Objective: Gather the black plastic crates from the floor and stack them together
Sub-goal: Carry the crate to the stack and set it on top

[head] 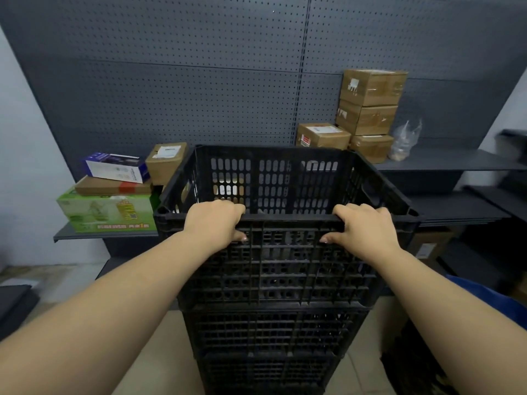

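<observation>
Two hands grip near rim of top crate (273,181), centre frame, on crate stack (273,332): left hand (214,220) and right hand (365,226) fingers curled over rim, thumbs outside.

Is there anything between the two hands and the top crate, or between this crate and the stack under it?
Nothing visible. The left hand and the right hand each already have a grip on the near rim of the top crate. It sits directly on the stack of crates, with no object seen between them.
</observation>
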A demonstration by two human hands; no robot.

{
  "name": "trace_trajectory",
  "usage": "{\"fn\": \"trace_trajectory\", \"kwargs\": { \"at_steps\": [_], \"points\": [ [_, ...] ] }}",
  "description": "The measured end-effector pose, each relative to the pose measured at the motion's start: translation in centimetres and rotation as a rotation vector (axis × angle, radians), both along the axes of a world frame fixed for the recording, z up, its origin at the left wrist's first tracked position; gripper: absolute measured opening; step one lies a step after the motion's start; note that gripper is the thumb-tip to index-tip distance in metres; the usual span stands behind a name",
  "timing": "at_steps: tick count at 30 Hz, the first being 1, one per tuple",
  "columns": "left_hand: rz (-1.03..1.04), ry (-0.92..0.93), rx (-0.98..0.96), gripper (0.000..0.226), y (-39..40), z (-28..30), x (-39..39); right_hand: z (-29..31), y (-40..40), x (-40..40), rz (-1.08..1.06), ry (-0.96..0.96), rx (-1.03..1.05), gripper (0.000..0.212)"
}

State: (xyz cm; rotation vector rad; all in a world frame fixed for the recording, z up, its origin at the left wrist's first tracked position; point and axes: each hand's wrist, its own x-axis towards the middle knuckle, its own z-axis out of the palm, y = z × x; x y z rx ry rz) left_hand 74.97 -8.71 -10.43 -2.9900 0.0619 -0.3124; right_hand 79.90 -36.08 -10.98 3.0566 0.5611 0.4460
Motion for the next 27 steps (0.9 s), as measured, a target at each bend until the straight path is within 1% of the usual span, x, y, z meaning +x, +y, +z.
{"fn": "trace_trajectory", "kwargs": {
  "at_steps": [3,5,8,10,12,14,16,18,20,22,23,24,26,27],
  "points": [
    [0.006,-0.018,-0.008,0.037,0.0,-0.2,0.0,0.3,0.1,0.2,-0.01,0.028,-0.029,0.045],
    [0.01,0.013,-0.016,0.043,0.1,0.1,-0.1,0.7,0.2,0.1,-0.015,0.056,-0.045,0.045],
    [0.0,0.132,-0.08,0.062,0.2,0.7,-0.5,0.8,0.1,-0.3,-0.006,0.057,-0.061,0.049],
    [-0.015,0.195,-0.151,0.077,0.5,1.1,-1.2,0.6,-0.4,-0.6,0.022,0.092,-0.015,0.057],
    [-0.01,0.137,-0.215,0.082,1.1,1.5,-1.7,0.5,-1.5,-0.9,0.068,0.094,0.103,0.067],
    [0.03,0.038,-0.244,0.084,2.1,2.1,-2.0,0.8,-3.1,-0.8,0.092,-0.015,0.216,0.071],
    [0.1,0.013,-0.226,0.085,3.7,2.6,-1.9,1.4,-5.1,-0.3,0.035,-0.063,0.264,0.072],
    [0.156,0.075,-0.266,0.086,5.4,2.6,-1.7,1.8,-7.0,0.7,-0.04,0.036,0.299,0.07],
    [0.167,0.145,-0.373,0.086,6.8,1.8,-1.4,1.9,-8.0,1.7,-0.054,0.202,0.381,0.071],
    [0.137,0.12,-0.405,0.079,7.8,0.6,-1.2,1.7,-8.2,2.3,-0.034,0.284,0.434,0.066],
    [0.12,0.098,-0.377,0.077,8.0,0.2,-1.2,1.5,-8.2,2.5,-0.029,0.278,0.419,0.061],
    [0.111,0.089,-0.344,0.081,8.0,-0.1,-1.4,1.4,-8.1,2.4,-0.029,0.256,0.376,0.059],
    [0.16,0.088,-0.315,0.094,7.6,0.0,-1.9,1.2,-7.9,2.4,-0.044,0.218,0.281,0.065],
    [0.196,0.073,-0.309,0.097,7.1,0.2,-2.4,1.1,-7.8,2.5,-0.07,0.209,0.267,0.07]
  ]
}}
